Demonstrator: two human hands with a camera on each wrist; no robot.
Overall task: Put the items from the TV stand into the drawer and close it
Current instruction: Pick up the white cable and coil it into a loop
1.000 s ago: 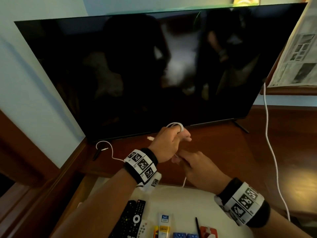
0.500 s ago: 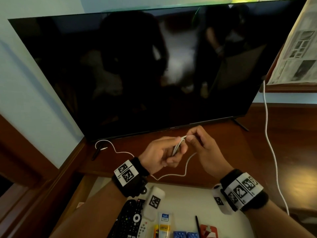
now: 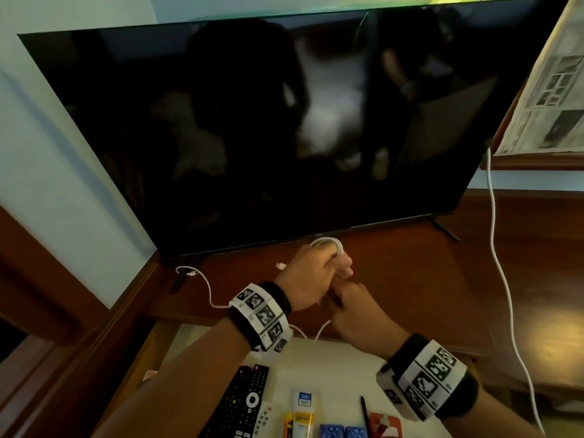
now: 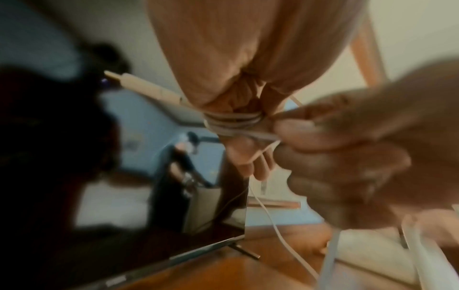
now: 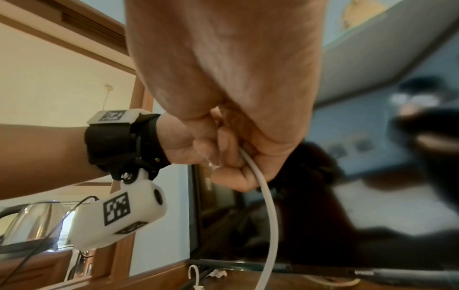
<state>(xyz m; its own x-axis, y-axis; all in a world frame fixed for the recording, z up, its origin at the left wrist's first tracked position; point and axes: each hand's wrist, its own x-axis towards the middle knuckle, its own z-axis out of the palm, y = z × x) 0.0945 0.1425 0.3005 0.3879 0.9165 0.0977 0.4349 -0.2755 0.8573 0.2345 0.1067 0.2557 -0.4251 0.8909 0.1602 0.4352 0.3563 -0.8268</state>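
Before the dark television (image 3: pixel 284 128), on the wooden TV stand (image 3: pixel 395 279), you are winding a thin white charging cable (image 3: pixel 328 243) into a coil. At far left its loose tail (image 3: pixel 207 287) trails across the stand from near the television's left foot, with a small plug (image 3: pixel 189 273) at its end, and runs under your left wrist. Your left hand (image 3: pixel 311 276) is clamped on the cable: several turns are looped around its fingers (image 4: pixel 238 153), and the other plug (image 4: pixel 146 86) juts out from under the palm. Just to its right, touching it, your right hand (image 3: pixel 350 308) has its fingers curled tight around the running length of cable (image 5: pixel 261 188), which hangs slack below the fist. Below both hands the open drawer (image 3: pixel 335 365) already holds two remote controls (image 3: pixel 243 403), a tube (image 3: pixel 303 412), blue packets (image 3: pixel 344 431), a pen and a red item. At far right a second, longer white cord (image 3: pixel 502 279) hangs down across the stand; whether it belongs to the task cannot be told.

The cable looks light, limp and springy, so the coil will likely unwind if you release it early. Hold the bundle across all its turns, pinching where they cross, and lay it flat on the bare drawer floor, judging by the room left there.
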